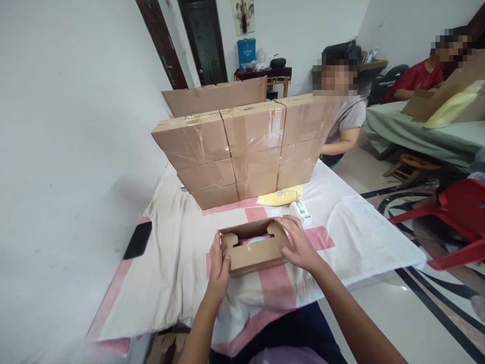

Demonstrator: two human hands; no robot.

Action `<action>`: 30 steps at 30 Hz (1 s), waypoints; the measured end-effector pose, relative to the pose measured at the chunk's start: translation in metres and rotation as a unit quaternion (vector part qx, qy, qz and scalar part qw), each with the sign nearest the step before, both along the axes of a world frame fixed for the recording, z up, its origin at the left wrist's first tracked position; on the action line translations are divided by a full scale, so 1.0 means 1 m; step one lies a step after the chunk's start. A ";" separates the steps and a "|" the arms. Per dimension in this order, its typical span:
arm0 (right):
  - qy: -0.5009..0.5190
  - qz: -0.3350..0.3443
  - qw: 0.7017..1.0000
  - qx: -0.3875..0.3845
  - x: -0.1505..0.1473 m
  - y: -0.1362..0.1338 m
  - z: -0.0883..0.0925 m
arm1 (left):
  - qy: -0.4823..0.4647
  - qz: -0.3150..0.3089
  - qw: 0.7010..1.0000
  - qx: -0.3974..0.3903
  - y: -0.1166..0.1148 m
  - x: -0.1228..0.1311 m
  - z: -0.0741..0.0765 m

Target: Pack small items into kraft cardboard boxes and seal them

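Observation:
A small brown cardboard box (257, 254) is in front of me at the near side of the table, its top open and its side flaps folded partly inward. Something pink and white shows inside, too hidden to name. My left hand (219, 260) grips the box's left end, thumb on the near wall. At the right end my right hand (299, 245) holds it, fingers over the far corner and thumb at the near corner. Just beyond the box lie a white device (300, 212) and a yellow patterned piece (280, 196).
Taped cardboard boxes (252, 146) stand stacked across the table's far side. A black phone (138, 240) lies at the left edge by the wall. One person (346, 121) sits behind the stack, another (420, 78) at a second table. A red chair (460, 217) stands right.

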State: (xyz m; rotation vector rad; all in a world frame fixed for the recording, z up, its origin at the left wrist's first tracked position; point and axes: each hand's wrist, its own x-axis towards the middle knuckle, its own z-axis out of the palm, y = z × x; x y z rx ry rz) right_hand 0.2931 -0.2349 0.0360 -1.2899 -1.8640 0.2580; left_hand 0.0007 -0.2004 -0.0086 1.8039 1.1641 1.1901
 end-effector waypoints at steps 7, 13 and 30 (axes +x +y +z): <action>-0.002 -0.024 1.000 -0.017 -0.006 -0.020 -0.013 | 0.220 -0.060 0.966 0.120 0.002 0.009 0.042; 0.033 -0.097 0.994 0.034 0.003 -0.031 -0.036 | 0.305 -0.072 0.938 0.145 -0.006 0.024 0.041; 0.271 -0.366 0.816 -0.356 0.128 0.069 -0.051 | 0.385 -0.071 0.896 0.208 -0.001 0.015 0.032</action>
